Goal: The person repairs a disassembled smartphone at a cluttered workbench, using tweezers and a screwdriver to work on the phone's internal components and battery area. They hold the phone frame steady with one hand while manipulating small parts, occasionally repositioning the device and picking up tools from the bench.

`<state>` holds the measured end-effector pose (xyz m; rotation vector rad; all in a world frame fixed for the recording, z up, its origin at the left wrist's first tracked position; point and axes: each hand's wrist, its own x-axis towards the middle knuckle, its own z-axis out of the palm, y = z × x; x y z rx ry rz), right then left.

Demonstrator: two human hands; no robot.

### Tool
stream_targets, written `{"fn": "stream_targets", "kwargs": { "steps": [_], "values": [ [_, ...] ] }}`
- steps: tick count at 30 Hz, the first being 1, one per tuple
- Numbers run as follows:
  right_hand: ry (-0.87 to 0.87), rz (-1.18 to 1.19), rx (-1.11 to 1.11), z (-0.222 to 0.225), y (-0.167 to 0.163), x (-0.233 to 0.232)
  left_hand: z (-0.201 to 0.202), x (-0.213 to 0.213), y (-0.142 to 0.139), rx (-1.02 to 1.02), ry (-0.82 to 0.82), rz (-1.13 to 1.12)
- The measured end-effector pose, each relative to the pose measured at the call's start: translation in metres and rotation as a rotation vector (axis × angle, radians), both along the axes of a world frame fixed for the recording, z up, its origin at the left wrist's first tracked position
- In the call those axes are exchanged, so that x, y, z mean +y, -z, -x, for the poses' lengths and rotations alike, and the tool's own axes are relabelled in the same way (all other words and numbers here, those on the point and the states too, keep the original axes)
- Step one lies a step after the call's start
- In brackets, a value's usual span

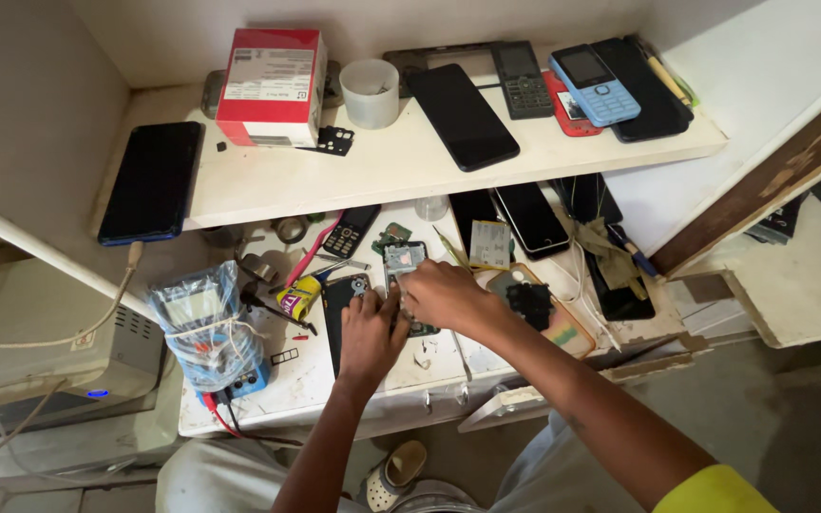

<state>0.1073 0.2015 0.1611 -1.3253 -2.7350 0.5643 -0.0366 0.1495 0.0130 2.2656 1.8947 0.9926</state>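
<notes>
Opened phone chassis [403, 261] lies on the lower work surface [306, 380], long axis running away from the person, directly under both hands. Right hand [444, 296] covers its near end, fingers curled on it in a grasp; left hand [371, 334] presses just beside its left edge, fingertips touching, not clenched. Black phone [342, 309] lies left; multimeter [203, 328] further left.
</notes>
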Motion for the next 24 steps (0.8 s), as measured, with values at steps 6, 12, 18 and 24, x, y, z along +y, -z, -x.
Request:
{"fn": "stream_targets", "kwargs": {
  "steps": [6, 12, 18, 24],
  "values": [
    [-0.026, 0.0, -0.045, -0.0036, 0.0015, 0.0019, 0.0003, -0.0004, -0.0016, -0.031, 0.006, 0.039],
    [-0.096, 0.095, -0.048, -0.0038, -0.0002, 0.002, 0.0006, 0.0001, -0.0016, 0.028, -0.013, 0.038],
    [-0.031, 0.039, 0.045, -0.0029, -0.0032, -0.0017, 0.0003, -0.001, -0.0019, -0.025, 0.005, 0.01],
    [-0.072, 0.008, 0.085, -0.0011, -0.0029, -0.0005, 0.0, -0.0005, -0.0011, -0.017, -0.003, 0.022]
  ]
}}
